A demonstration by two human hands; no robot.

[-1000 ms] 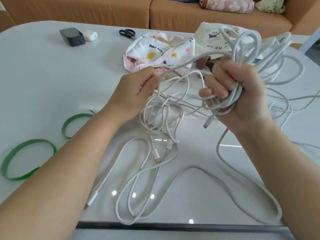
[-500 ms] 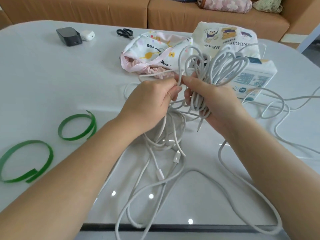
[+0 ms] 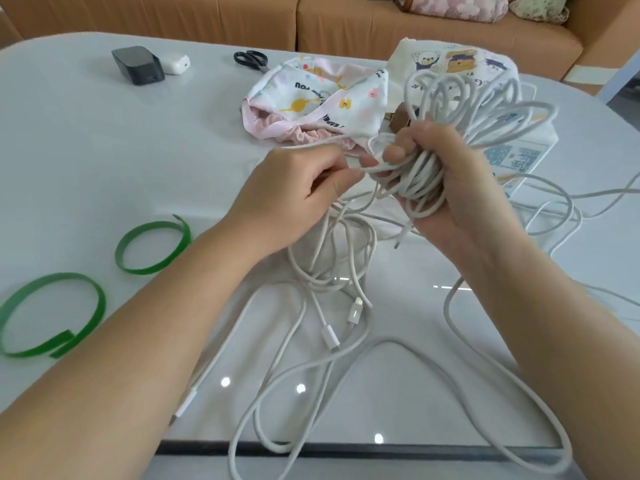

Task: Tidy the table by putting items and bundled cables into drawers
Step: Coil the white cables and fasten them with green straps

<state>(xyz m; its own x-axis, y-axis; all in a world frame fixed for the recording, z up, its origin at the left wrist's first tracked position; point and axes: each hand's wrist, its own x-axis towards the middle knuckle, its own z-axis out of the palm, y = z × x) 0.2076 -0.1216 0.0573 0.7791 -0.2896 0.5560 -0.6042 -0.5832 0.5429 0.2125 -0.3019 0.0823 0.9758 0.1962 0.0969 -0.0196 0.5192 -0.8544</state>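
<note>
beside the floral pouch (image 3: 311,102), right hand (image 3: 460,188) clutching cable coil (image 3: 420,181), left hand (image 3: 287,199) pinching strand (image 3: 375,167)

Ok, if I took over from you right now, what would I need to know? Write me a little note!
The right hand grips the coiled bundle of white cable, with its loops fanning upward. The left hand pinches a strand running into that bundle.
The loose white cables sprawl on the table below the hands. The two green straps lie to the left, unused.
The black charger, white earbud case, scissors and printed pouch sit at the far side.
Done: part of the cable is coiled.
Left: finish coiling, tie the bundles and put everything in the drawers, which are not in view.
</note>
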